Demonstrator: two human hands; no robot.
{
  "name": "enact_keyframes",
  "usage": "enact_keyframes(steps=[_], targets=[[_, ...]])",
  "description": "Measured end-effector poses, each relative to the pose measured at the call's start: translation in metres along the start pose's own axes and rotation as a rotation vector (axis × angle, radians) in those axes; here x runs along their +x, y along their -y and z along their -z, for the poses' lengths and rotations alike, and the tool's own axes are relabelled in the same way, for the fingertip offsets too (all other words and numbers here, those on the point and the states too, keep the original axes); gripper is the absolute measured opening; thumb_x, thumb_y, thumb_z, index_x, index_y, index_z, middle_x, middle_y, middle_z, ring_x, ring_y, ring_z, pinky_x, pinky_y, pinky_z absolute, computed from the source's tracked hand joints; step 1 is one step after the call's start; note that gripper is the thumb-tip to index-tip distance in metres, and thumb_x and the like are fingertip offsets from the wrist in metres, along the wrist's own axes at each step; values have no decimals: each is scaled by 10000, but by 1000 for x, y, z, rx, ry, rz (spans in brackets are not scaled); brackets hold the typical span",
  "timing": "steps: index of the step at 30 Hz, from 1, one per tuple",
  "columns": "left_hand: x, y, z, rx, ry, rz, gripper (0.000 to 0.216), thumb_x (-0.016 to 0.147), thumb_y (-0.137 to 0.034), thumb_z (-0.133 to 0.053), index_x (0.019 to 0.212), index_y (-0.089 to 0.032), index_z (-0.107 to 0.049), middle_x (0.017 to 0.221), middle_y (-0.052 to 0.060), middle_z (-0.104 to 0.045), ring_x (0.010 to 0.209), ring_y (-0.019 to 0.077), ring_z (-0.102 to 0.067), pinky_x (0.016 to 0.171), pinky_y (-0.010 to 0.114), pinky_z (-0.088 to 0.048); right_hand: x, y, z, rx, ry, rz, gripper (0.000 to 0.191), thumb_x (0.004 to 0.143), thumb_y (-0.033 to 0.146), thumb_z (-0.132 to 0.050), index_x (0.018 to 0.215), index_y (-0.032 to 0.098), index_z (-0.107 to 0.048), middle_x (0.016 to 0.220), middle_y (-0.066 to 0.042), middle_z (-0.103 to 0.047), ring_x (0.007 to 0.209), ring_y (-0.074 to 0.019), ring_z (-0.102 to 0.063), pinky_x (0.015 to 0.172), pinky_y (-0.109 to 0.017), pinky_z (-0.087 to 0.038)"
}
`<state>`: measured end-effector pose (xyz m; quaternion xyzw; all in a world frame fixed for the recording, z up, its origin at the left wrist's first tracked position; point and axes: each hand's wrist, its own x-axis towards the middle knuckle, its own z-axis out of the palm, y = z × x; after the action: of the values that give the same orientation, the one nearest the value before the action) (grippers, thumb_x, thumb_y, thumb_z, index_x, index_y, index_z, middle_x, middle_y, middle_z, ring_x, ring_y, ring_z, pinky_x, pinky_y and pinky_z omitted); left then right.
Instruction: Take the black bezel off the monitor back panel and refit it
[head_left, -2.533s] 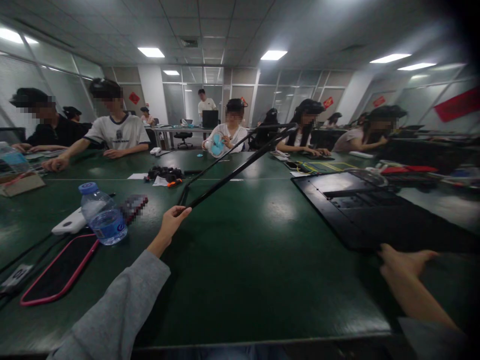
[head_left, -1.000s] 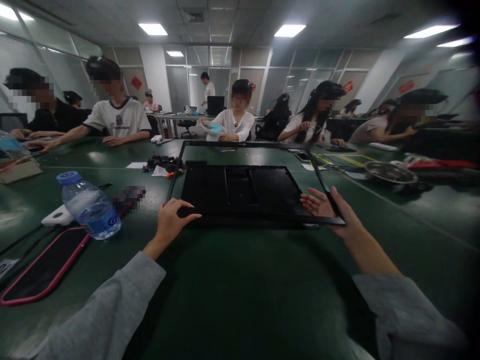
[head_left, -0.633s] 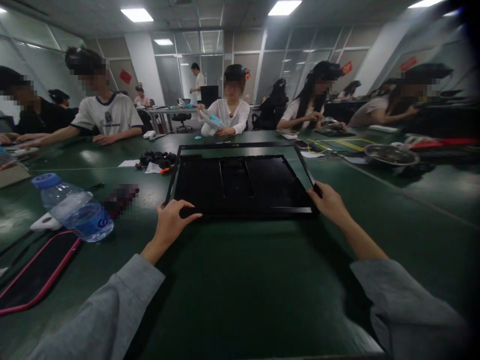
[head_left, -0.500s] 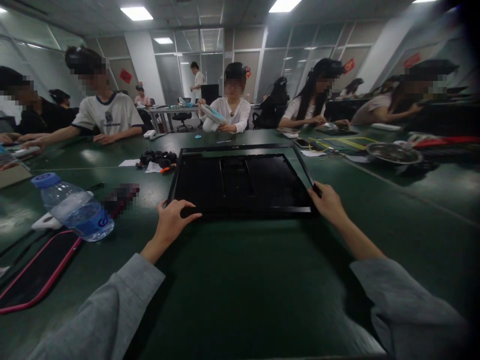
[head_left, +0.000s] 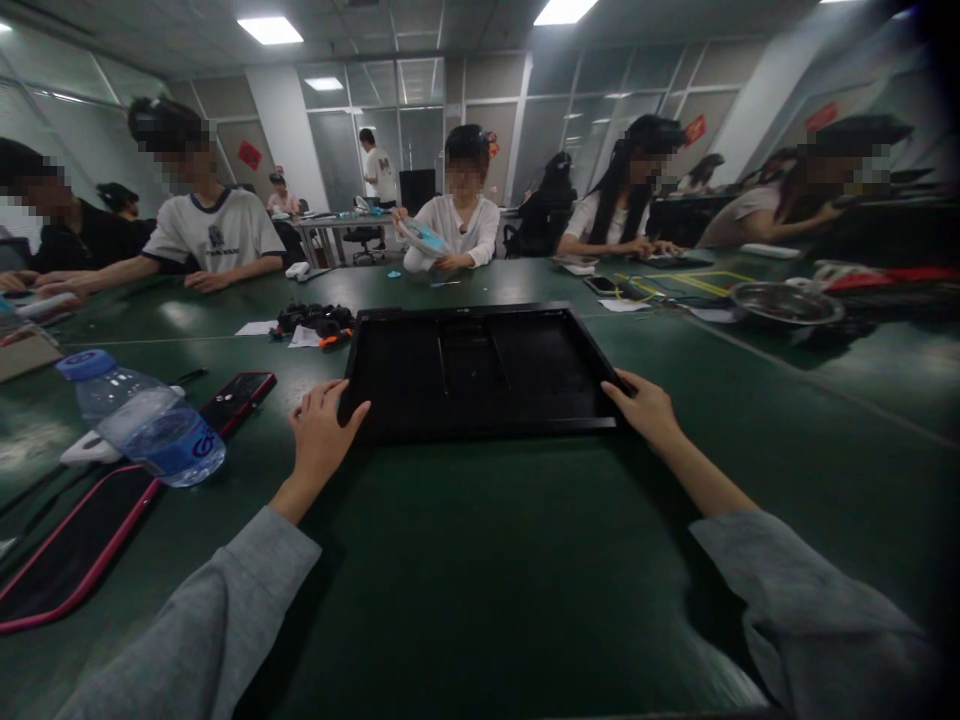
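Note:
A black rectangular panel with its thin frame (head_left: 480, 372) lies flat on the green table (head_left: 480, 560) in front of me. My left hand (head_left: 321, 437) rests at the panel's near left corner, fingers curled against its edge. My right hand (head_left: 646, 408) presses on the near right corner, fingers closed over the frame edge. Both arms wear grey sleeves.
On the left lie a tipped water bottle (head_left: 142, 421), a white device (head_left: 84, 449), a phone (head_left: 238, 392) and a pink-edged tablet (head_left: 71, 548). Black small parts (head_left: 315, 320) sit beyond the panel. A metal bowl (head_left: 786, 302) stands at the right. Several people sit around the table.
The thin frame, held up earlier in my left hand, now lies down on the black panel. My left hand moved to the corner; my right hand stays on the right edge.

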<state>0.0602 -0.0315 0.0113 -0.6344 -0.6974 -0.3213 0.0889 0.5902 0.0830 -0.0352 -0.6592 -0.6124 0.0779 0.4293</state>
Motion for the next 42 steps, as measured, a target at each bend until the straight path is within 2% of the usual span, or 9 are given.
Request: enact_keyframes(steps=[3,5,8,10,20,29,35,42], targets=[[6,15,-7,-41,119,162,557,937,-512,-566,1376,-171,-593,1367,179,-627,1242,352,-584,1023,523,-445,1,1,1,4,18,17,451,836,409,-615,1231,224,-730,1141,-79,-752,1084,-330,-686,1001,-512,-513],[10,24,-12,-138,203,197,513,944,-483,-555,1344,-169,-626,1277,150,-692,1131,310,-660,975,456,-499,1,2,2,-3,45,22,468,843,380,-596,1267,221,-713,1173,-81,-742,1097,-330,-683,1015,-520,-504],[14,34,-16,-260,218,209,470,939,-435,-561,1318,-171,-654,1174,115,-748,1004,260,-710,899,378,-544,-2,4,2,-15,57,43,488,852,363,-572,1301,214,-693,1206,-85,-731,1131,-329,-673,1030,-523,-493],[16,36,-16,-250,201,229,475,931,-426,-564,1311,-158,-660,1143,120,-758,968,255,-718,867,367,-553,-4,6,1,-12,55,59,490,855,367,-569,1306,214,-687,1203,-83,-732,1132,-323,-674,1028,-518,-496],[17,46,-7,-106,134,295,492,913,-481,-562,1278,-171,-673,1094,132,-763,969,275,-714,864,381,-537,-6,11,-2,-55,148,105,495,873,365,-558,1334,208,-641,1126,-105,-746,1044,-319,-700,983,-518,-529],[16,42,-6,41,182,242,508,943,-542,-493,1229,-164,-676,1067,151,-767,989,326,-720,848,417,-523,-6,14,-3,-82,181,97,507,905,384,-493,1367,204,-599,1255,-126,-698,1136,-354,-662,1019,-545,-496],[16,38,-2,26,195,263,490,941,-539,-501,1191,-164,-691,1060,154,-770,1008,329,-722,865,415,-528,-7,18,-2,-83,153,96,514,913,387,-471,1372,188,-587,1229,-144,-703,1146,-360,-656,1044,-542,-476],[15,43,-11,-106,205,303,521,944,-508,-525,1303,-144,-627,1200,182,-733,1130,307,-693,949,404,-518,-10,22,-6,-51,109,61,480,885,372,-490,1315,199,-613,1202,-133,-713,1145,-344,-656,1058,-527,-478]])
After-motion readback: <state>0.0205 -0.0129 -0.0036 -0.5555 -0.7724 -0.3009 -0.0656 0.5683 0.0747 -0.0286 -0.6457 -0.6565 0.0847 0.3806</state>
